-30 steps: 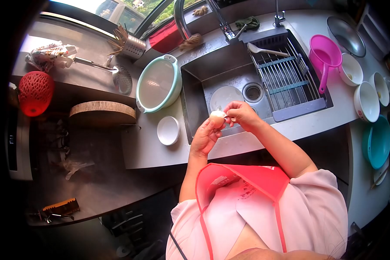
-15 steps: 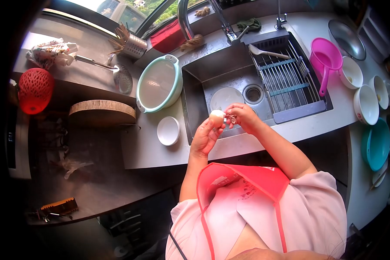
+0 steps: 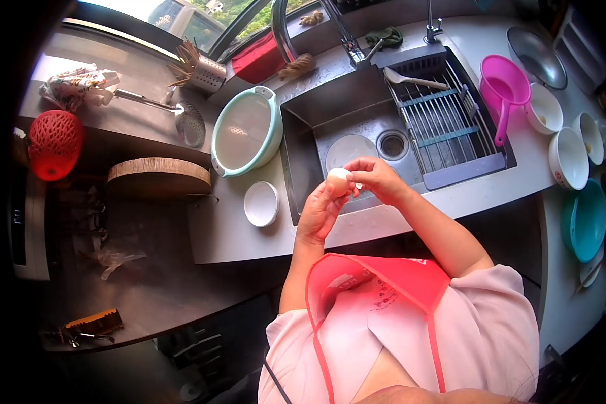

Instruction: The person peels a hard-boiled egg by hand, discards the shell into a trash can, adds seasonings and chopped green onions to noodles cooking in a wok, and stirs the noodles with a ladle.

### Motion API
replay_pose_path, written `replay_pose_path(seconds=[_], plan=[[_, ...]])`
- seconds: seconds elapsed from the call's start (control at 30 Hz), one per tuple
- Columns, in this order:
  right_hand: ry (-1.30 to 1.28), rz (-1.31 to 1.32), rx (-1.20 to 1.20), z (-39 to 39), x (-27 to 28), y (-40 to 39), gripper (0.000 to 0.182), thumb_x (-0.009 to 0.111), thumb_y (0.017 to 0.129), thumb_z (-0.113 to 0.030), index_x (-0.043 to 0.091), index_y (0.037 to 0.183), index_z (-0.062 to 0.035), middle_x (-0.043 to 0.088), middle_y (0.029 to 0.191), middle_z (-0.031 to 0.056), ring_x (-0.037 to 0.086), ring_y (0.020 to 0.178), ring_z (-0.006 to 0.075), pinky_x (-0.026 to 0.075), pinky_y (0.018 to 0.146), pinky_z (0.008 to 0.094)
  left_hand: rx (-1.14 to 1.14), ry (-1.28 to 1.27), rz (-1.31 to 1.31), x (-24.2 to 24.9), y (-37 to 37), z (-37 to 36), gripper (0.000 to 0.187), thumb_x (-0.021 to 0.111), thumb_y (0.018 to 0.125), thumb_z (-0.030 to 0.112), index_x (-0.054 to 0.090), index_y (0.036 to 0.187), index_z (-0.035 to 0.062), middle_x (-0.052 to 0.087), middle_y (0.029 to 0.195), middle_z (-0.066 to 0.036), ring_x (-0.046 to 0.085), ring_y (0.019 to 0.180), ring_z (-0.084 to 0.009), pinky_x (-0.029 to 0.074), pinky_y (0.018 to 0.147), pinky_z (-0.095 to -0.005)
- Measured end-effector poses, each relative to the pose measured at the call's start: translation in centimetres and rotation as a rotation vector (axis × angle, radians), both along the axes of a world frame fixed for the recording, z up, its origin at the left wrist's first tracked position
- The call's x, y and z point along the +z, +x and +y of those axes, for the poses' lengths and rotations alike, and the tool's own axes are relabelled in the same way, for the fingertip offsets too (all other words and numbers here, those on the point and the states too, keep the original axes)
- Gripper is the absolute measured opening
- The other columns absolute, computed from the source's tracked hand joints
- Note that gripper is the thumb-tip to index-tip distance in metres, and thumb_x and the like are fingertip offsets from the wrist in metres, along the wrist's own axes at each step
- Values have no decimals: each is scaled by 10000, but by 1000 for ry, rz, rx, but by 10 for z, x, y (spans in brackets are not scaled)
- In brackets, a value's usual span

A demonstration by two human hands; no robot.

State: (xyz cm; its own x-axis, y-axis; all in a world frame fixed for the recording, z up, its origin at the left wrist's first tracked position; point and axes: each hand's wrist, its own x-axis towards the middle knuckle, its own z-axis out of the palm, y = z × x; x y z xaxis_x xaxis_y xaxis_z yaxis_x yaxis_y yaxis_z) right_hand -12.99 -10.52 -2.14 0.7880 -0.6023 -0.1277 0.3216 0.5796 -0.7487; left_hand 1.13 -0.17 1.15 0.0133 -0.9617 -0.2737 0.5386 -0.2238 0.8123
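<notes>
My left hand (image 3: 322,210) is closed around an egg (image 3: 338,176), its upper part peeled white and its lower part still in brown shell. My right hand (image 3: 376,178) touches the egg from the right, thumb and fingers pinched at the edge of the shell. A small pale bit shows below the right fingertips. Both hands are above the front edge of the steel sink (image 3: 323,114). Beneath them in the basin lies a round white plate (image 3: 349,149), partly covered by the hands.
Left of the sink stand a light green strainer basin (image 3: 275,138) and a small white bowl (image 3: 261,204). A drying rack (image 3: 444,131) with a white spoon (image 3: 414,79) spans the sink's right side. Further right are a pink ladle (image 3: 505,84), white bowls (image 3: 567,161) and a teal basin (image 3: 584,222).
My right fingers have come in from beside the egg to touch its peeled top. The shell piece that hung from them shows less now. My left hand keeps its hold.
</notes>
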Motion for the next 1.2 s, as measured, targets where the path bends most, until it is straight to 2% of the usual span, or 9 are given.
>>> replay_pose_path(seconds=[0.2, 0.3, 0.37, 0.6, 0.67, 0.77, 1.0, 1.2], plan=[[-21, 35, -2, 1, 1, -1, 246, 614, 747, -78, 590, 959, 45, 612, 814, 97, 582, 625, 134, 468, 544, 239, 22, 34, -24, -3, -1, 1, 430, 536, 888, 314, 498, 1155, -21, 595, 1022, -108, 551, 962, -185, 427, 856, -266], [-32, 55, -30, 1, -4, 1, 221, 585, 737, -46, 591, 937, 49, 609, 796, 98, 583, 617, 137, 473, 524, 247, 38, 49, -29, -1, -6, 2, 439, 525, 895, 316, 477, 1172, -20, 584, 1051, -113, 563, 965, -191, 448, 837, -269], [-23, 65, -52, 0, -5, 3, 193, 564, 733, -28, 591, 909, 48, 606, 774, 97, 586, 607, 139, 480, 496, 253, 146, 47, -30, 2, -9, 3, 434, 508, 905, 314, 459, 1184, -16, 568, 1086, -113, 576, 958, -191, 473, 790, -256], [13, 64, -63, 0, -6, 2, 169, 561, 738, -19, 589, 892, 47, 603, 741, 96, 587, 603, 136, 485, 477, 250, 77, 60, 120, -4, 0, 2, 366, 543, 894, 211, 460, 1177, -5, 562, 1097, -102, 581, 928, -159, 482, 727, -235], [27, 60, -79, 1, -2, 2, 161, 571, 730, -18, 586, 875, 51, 597, 732, 97, 572, 581, 133, 475, 460, 248, 86, 33, -155, -7, -1, 2, 356, 568, 873, 148, 465, 1177, -7, 578, 1065, -91, 583, 908, -146, 484, 713, -236], [52, 49, -52, 0, -6, 3, 154, 566, 738, -19, 585, 874, 51, 592, 718, 97, 568, 580, 133, 475, 461, 250, 133, 120, -236, -10, -2, 0, 325, 581, 860, 121, 497, 1145, -8, 594, 1023, -80, 588, 887, -140, 485, 714, -232], [148, 7, -80, -6, -15, -1, 158, 541, 748, -21, 587, 883, 47, 590, 728, 103, 571, 595, 145, 487, 488, 265, 134, 149, -110, -2, -4, 0, 261, 596, 848, 113, 547, 1081, 7, 603, 1001, -60, 596, 858, -132, 494, 732, -242], [187, -52, 33, -3, -9, 1, 161, 572, 775, -62, 576, 902, 37, 589, 782, 104, 577, 629, 145, 493, 555, 268, 183, 140, -272, -5, -2, -1, 285, 615, 838, 126, 539, 1100, 43, 601, 985, -28, 559, 886, -88, 425, 692, -208]])
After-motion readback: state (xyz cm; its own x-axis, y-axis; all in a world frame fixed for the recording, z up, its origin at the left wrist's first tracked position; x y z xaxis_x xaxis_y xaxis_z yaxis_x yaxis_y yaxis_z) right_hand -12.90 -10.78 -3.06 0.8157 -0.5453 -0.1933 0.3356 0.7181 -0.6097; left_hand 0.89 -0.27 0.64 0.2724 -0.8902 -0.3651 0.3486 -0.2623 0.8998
